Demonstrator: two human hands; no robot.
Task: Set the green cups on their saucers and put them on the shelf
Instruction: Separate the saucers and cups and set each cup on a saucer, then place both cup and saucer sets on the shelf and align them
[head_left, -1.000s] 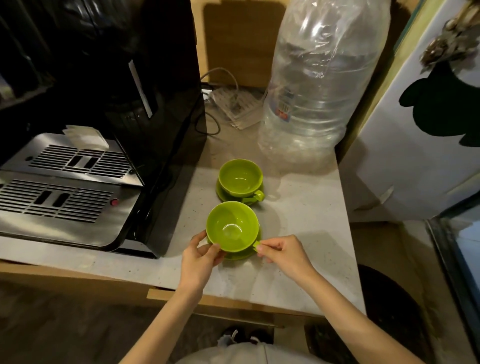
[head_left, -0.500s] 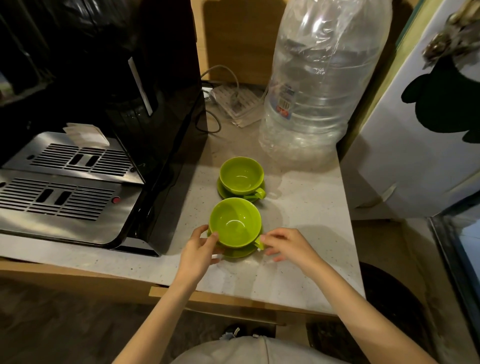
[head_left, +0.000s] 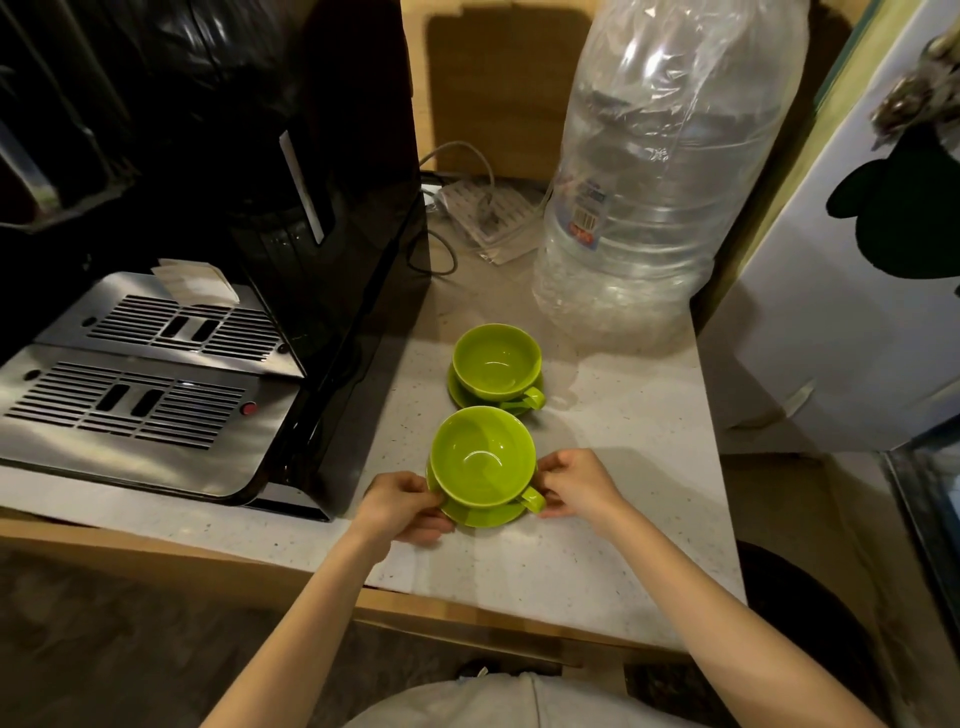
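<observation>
Two green cups stand on green saucers on the speckled white counter (head_left: 613, 467). The near cup (head_left: 483, 457) sits on its saucer (head_left: 488, 515), handle pointing right toward me. My left hand (head_left: 402, 506) grips the saucer's left rim, thumb on top. On the right, my right hand (head_left: 576, 483) holds the saucer's edge beside the cup handle. The far cup (head_left: 496, 361) rests on its own saucer (head_left: 462, 397) just behind, untouched.
A black coffee machine (head_left: 291, 208) with a steel drip tray (head_left: 130, 395) fills the left. A big clear water bottle (head_left: 660, 182) stands behind the cups at the right. A power strip with cables (head_left: 483, 213) lies at the back. A white fridge (head_left: 857, 286) borders the counter's right side.
Both hands have shifted from the cup's rim and handle down to the saucer's edges. The near cup and saucer appear slightly raised and nearer to me.
</observation>
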